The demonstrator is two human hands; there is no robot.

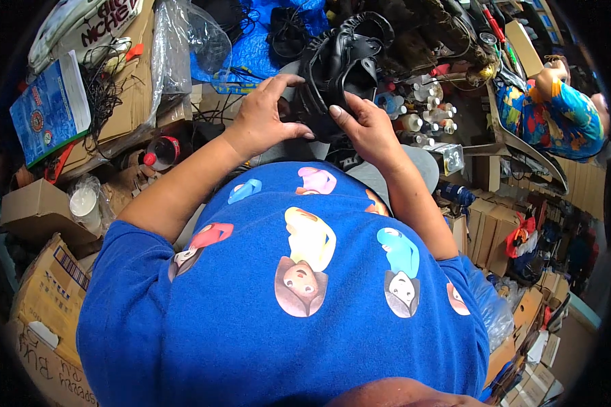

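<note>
A glossy black leather shoe, with gathered edging and a loop at its far end, is held up in front of my body. My right hand grips its right side, thumb laid along the near edge and fingers bent behind it. On the other side, my left hand curves around the left edge, fingertips above and thumb below, spread well apart. The shoe's lower part sinks into shadow between the hands, so its underside is hidden.
Small bottles crowd right of the shoe; blue plastic sheeting lies beyond. At left are a blue book, tangled black cords, a red-capped bottle and cardboard boxes. Another person in colourful clothing is at far right.
</note>
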